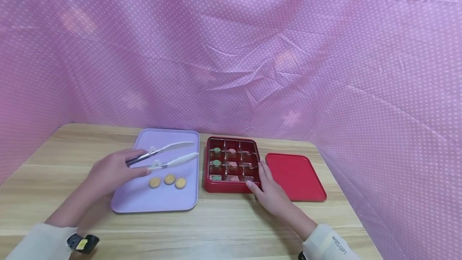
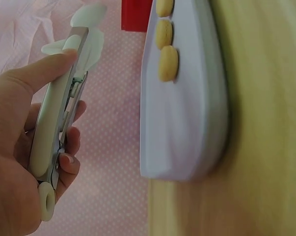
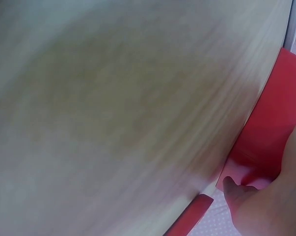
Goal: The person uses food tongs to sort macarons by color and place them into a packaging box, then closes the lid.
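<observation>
My left hand [image 1: 112,171] grips a pair of tongs [image 2: 54,108] with white tips, held above the lilac tray [image 1: 155,202]. The tong tips are spread apart with nothing between them. Three round yellow cookies [image 1: 169,179] lie on the tray just below. To the right stands a red box [image 1: 225,187] with a clear divided insert; green cookies [image 1: 216,163] sit in its left column and pink ones [image 1: 232,164] in the middle column. My right hand [image 1: 271,196] rests against the box's front right corner, thumb at the front and fingers straight along the side.
A flat red lid [image 1: 296,177] lies on the wooden table [image 1: 202,232] right of the box, beside my right hand. Pink dotted cloth [image 1: 231,51] hangs behind the table and on both sides.
</observation>
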Action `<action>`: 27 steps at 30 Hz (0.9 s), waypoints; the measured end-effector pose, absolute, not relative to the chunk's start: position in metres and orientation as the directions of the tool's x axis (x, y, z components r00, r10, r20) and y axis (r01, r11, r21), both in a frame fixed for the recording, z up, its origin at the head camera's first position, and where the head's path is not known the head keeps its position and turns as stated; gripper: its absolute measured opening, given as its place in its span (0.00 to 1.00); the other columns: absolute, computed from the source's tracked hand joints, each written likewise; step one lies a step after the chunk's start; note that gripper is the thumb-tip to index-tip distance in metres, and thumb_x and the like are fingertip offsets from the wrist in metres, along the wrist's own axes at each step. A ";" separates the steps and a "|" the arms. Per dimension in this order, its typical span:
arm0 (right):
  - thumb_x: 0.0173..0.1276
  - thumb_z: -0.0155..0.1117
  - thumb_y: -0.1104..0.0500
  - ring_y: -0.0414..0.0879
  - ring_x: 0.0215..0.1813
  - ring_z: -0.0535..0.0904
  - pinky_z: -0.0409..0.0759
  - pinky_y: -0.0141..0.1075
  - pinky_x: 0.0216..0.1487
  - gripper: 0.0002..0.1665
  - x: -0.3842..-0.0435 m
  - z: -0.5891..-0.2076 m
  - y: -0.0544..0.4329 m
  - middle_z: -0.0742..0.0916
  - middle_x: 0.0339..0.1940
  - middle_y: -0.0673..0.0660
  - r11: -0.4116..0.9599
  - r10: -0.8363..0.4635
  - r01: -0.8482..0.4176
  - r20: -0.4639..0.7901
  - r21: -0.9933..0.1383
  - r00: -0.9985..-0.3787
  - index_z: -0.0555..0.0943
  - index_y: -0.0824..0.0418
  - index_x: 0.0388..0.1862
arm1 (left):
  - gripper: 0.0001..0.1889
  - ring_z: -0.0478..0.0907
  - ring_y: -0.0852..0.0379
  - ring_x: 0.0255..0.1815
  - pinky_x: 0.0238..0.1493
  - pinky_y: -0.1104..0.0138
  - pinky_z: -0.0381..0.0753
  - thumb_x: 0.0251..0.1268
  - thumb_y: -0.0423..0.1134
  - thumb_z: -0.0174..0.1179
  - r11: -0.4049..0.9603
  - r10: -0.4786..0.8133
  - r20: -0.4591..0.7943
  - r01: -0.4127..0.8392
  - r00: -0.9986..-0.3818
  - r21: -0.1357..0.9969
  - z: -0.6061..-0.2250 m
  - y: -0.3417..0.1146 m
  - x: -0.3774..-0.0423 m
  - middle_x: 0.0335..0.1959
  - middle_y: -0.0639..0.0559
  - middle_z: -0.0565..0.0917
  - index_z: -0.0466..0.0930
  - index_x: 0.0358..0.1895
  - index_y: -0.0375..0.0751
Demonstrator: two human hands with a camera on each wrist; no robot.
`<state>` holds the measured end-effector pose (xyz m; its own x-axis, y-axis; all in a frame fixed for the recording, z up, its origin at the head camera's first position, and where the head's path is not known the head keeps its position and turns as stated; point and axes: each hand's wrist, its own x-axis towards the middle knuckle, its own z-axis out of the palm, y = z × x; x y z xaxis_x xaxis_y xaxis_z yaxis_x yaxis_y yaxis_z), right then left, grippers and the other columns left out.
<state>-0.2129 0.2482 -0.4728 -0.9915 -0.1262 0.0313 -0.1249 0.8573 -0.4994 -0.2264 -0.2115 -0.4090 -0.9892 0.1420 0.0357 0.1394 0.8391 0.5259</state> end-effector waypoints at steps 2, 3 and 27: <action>0.72 0.50 0.27 0.55 0.79 0.63 0.71 0.61 0.69 0.53 -0.213 -0.473 0.248 0.46 0.86 0.45 0.855 -0.129 -0.125 0.028 -0.503 -0.991 0.42 0.44 0.85 | 0.50 0.68 0.26 0.68 0.57 0.32 0.70 0.52 0.77 0.61 0.847 0.133 0.033 0.131 -0.991 0.516 -0.411 -0.220 -0.221 0.71 0.31 0.71 0.71 0.73 0.47; 0.72 0.49 0.27 0.55 0.79 0.63 0.71 0.61 0.69 0.53 -0.213 -0.473 0.247 0.46 0.86 0.44 0.854 -0.129 -0.124 0.026 -0.505 -0.991 0.42 0.44 0.85 | 0.50 0.69 0.26 0.67 0.56 0.33 0.70 0.51 0.78 0.61 0.851 0.126 0.033 0.125 -0.991 0.511 -0.412 -0.223 -0.218 0.70 0.32 0.72 0.71 0.73 0.47; 0.71 0.49 0.26 0.56 0.78 0.63 0.71 0.62 0.69 0.53 -0.212 -0.471 0.248 0.47 0.86 0.45 0.852 -0.118 -0.114 0.025 -0.511 -0.993 0.42 0.43 0.85 | 0.41 0.70 0.21 0.62 0.48 0.31 0.70 0.55 0.68 0.67 0.876 0.106 0.116 0.148 -0.988 0.460 -0.445 -0.274 -0.167 0.65 0.32 0.77 0.76 0.69 0.48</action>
